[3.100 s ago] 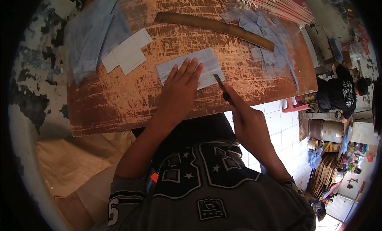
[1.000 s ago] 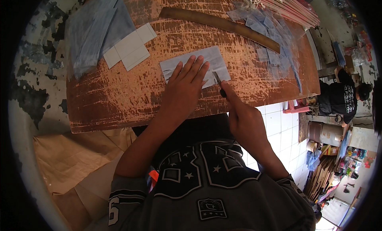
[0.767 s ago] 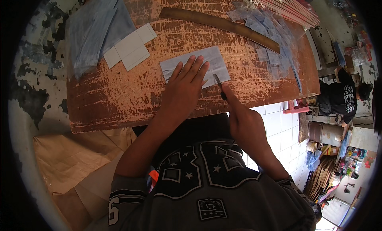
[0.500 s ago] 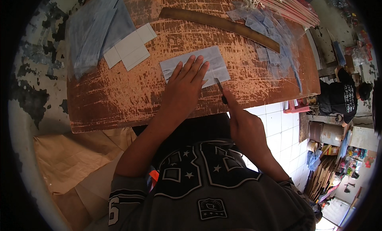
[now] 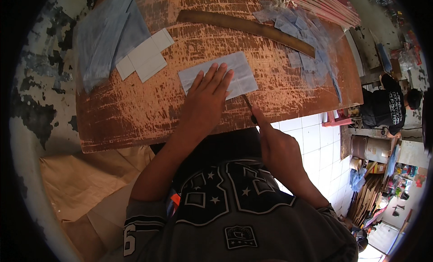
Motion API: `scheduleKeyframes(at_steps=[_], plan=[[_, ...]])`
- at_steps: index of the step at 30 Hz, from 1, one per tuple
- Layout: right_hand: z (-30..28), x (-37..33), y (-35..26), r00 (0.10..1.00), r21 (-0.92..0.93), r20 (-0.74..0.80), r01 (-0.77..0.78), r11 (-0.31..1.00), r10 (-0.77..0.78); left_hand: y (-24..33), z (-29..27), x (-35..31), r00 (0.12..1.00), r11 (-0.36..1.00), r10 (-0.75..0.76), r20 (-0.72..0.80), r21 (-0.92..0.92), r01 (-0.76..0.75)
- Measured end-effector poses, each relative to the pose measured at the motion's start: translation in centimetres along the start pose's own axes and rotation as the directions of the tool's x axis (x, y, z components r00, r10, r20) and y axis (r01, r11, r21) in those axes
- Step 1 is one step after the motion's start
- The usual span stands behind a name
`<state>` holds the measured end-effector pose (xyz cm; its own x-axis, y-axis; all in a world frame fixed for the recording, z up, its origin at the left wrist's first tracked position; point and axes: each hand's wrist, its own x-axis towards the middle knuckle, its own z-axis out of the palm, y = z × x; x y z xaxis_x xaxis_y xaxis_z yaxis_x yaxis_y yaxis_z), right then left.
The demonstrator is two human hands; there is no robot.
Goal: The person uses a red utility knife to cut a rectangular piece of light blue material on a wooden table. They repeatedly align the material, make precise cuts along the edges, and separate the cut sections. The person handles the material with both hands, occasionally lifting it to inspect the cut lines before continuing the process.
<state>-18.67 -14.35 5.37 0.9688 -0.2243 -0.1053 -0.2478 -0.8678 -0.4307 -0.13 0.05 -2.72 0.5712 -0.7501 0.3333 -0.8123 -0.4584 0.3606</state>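
The left hand (image 5: 203,99) lies flat, its fingers a little apart, on a pale grey, rectangular thin sheet (image 5: 243,70), and covers its near middle part. The right hand (image 5: 280,142) holds a thin dark knife (image 5: 247,102); the fist hides most of its handle, and whether the tip touches the sheet's near edge, I cannot tell. Beyond both hands lies a long brown flat strip (image 5: 246,30). Left of the left hand is a white stepped paper piece (image 5: 146,61).
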Motion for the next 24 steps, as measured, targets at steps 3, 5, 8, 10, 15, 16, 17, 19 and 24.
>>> scheduleKeyframes(at_steps=[3,5,8,10,15,16,17,19,24], plan=[[-0.3,0.1,0.2,1.0,0.031,0.0,-0.001,1.0,0.001,0.0,0.0,0.1,1.0,1.0,0.0,0.009,0.0,0.0],[-0.8,0.3,0.5,1.0,0.083,0.023,-0.008,0.997,0.006,-0.1,-0.1,0.1,1.0,1.0,0.0,0.016,0.001,0.0],[-2.8,0.4,1.3,0.998,0.246,0.038,-0.052,0.968,0.044,-0.1,-0.1,0.0,1.0,1.0,0.005,0.022,0.012,-0.006],[-4.1,0.5,1.6,0.994,0.418,-0.002,-0.1,0.903,0.11,-0.1,-0.1,0.0,1.0,1.0,0.009,0.024,0.028,-0.009],[-4.9,2.0,5.0,0.943,0.456,-0.174,-0.179,0.872,0.284,0.2,-0.6,0.1,0.998,1.0,-0.015,0.059,0.013,0.014],[-4.4,2.7,5.8,0.924,0.482,-0.275,-0.108,0.87,0.267,0.2,-0.6,0.1,0.998,1.0,-0.013,0.057,0.014,0.012],[-4.4,3.1,6.5,0.916,0.527,-0.283,-0.1,0.844,0.285,0.2,-0.5,0.1,0.998,1.0,-0.019,0.059,0.014,0.018],[-4.1,3.7,7.6,0.905,0.605,-0.291,-0.077,0.792,0.31,0.4,-0.5,0.2,0.997,0.999,-0.03,0.064,0.015,0.029],[-3.6,6.0,9.0,0.875,0.638,-0.315,-0.091,0.765,0.367,0.6,-1.0,0.4,0.994,0.998,-0.056,0.094,0.025,0.054]])
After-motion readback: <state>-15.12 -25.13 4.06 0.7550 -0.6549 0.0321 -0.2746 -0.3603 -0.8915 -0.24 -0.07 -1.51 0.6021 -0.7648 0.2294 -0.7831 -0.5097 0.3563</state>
